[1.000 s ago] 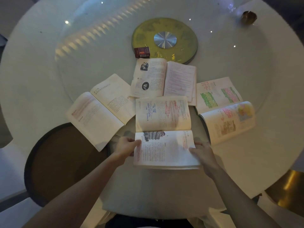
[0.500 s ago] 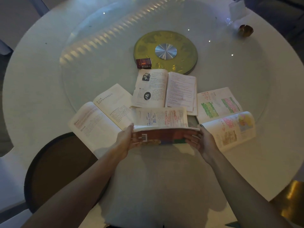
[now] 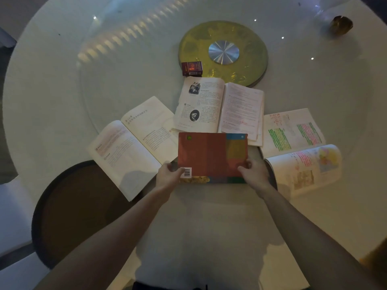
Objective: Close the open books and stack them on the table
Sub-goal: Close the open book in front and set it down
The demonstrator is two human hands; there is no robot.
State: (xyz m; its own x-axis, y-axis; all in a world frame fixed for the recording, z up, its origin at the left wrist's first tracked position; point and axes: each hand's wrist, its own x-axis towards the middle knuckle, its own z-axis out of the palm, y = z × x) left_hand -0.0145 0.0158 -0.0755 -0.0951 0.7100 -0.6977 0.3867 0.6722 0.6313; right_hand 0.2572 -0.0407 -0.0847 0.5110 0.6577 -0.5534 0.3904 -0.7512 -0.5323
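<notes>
A red-covered book (image 3: 211, 155) lies closed in front of me, back cover up with a barcode at its near left corner. My left hand (image 3: 169, 176) grips its near left corner and my right hand (image 3: 254, 172) grips its near right corner. Three books lie open around it: a plain-text book (image 3: 134, 143) to the left, a book with portrait pictures (image 3: 219, 105) behind, and a book with green and pink highlighting (image 3: 297, 147) to the right. The red book overlaps the edges of the left and rear books.
The round white table (image 3: 62, 80) carries a glass turntable with a yellow hub disc (image 3: 224, 53). A small red box (image 3: 191, 68) sits beside the disc. A brown object (image 3: 341, 25) stands far right. A dark round stool (image 3: 79, 210) is below the table's left edge.
The near half of the middle book was lifted and folded away from me onto its far half. The book now lies closed with its red cover up, both hands still on it.
</notes>
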